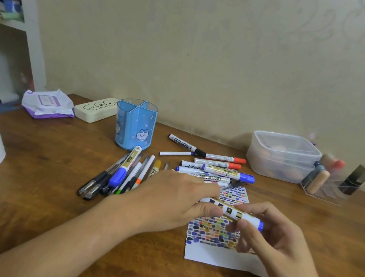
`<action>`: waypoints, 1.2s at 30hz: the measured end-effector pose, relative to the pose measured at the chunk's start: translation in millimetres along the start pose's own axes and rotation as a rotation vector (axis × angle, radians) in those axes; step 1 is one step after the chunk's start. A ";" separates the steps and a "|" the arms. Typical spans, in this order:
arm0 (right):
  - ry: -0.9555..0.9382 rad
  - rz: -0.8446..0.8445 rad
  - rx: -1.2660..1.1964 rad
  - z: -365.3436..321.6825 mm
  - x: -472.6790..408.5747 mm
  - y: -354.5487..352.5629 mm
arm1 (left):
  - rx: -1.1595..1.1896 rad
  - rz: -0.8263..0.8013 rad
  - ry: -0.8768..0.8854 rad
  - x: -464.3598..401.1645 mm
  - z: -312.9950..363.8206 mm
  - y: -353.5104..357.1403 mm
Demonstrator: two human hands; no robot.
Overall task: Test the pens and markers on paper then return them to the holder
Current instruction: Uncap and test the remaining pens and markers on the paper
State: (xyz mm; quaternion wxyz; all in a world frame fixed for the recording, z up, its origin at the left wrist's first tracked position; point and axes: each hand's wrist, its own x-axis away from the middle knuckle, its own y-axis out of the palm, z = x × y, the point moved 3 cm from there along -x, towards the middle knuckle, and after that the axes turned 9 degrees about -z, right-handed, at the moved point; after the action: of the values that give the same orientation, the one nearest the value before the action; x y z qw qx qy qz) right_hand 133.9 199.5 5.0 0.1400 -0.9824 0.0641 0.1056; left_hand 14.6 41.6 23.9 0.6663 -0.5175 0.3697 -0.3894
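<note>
1. While both hands grasp it, the marker point(234, 212) lies level above the paper point(215, 252), left hand point(178, 198) on one end, right hand point(267, 231) near its blue tip.
2. Loose pens point(114, 175) and markers point(214, 168) crowd the table point(60, 145) just behind the paper.
3. Holder point(135, 125) stands upright beyond them; bare tabletop lies left and in front.

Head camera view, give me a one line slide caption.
Both hands hold a blue-ended marker over swatch-covered paper, with the blue holder empty.
</note>
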 end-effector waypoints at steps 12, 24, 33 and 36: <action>0.009 0.068 0.027 -5.8 1.2 -2.7 | 0.192 0.042 -0.051 2.9 1.8 -5.8; -0.017 0.138 0.160 -10.5 6.0 -3.2 | 0.278 -0.046 -0.064 4.5 3.8 -3.3; -0.047 0.146 0.290 -13.0 8.8 -4.5 | 0.206 -0.084 -0.021 4.6 6.1 0.1; -0.062 0.145 0.292 -13.5 9.3 -5.1 | 0.271 -0.096 -0.031 4.0 7.0 -0.2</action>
State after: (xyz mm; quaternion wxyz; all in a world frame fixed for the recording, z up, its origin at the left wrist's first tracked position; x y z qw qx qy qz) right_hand 146.2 199.6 17.0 0.2750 -0.9408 0.1452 0.1351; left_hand 22.6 40.8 25.0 0.7161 -0.4458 0.2782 -0.4594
